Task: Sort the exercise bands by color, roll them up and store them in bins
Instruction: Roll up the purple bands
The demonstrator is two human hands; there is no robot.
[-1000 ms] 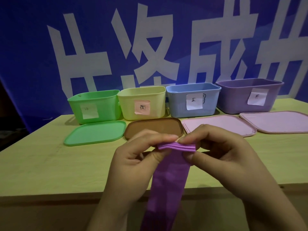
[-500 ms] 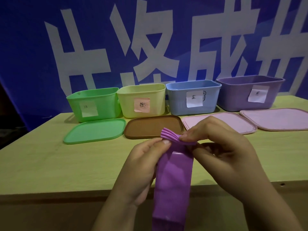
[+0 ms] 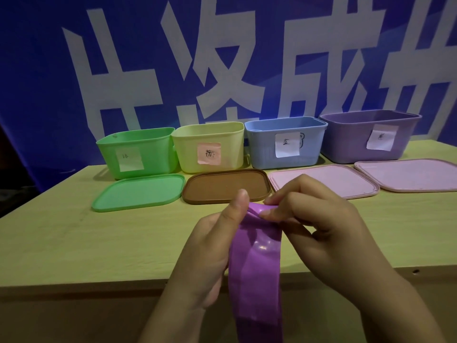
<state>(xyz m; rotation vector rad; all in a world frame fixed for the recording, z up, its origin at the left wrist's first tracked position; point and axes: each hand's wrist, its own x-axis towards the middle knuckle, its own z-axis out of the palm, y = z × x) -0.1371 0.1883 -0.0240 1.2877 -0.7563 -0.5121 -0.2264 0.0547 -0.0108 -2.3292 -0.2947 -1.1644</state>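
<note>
Both hands pinch purple band top, centre frame — left hand, right hand. Roll tight, edges aligned, tail taut.

Purple band; green bin, yellow bin, blue bin, purple bin; brown lid

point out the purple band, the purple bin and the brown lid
purple band [image 3: 256, 273], head view, flat stretch hanging below the hands.
purple bin [image 3: 351, 142], head view, front wall left of its paper label.
brown lid [image 3: 222, 185], head view, middle of its top face.
</note>
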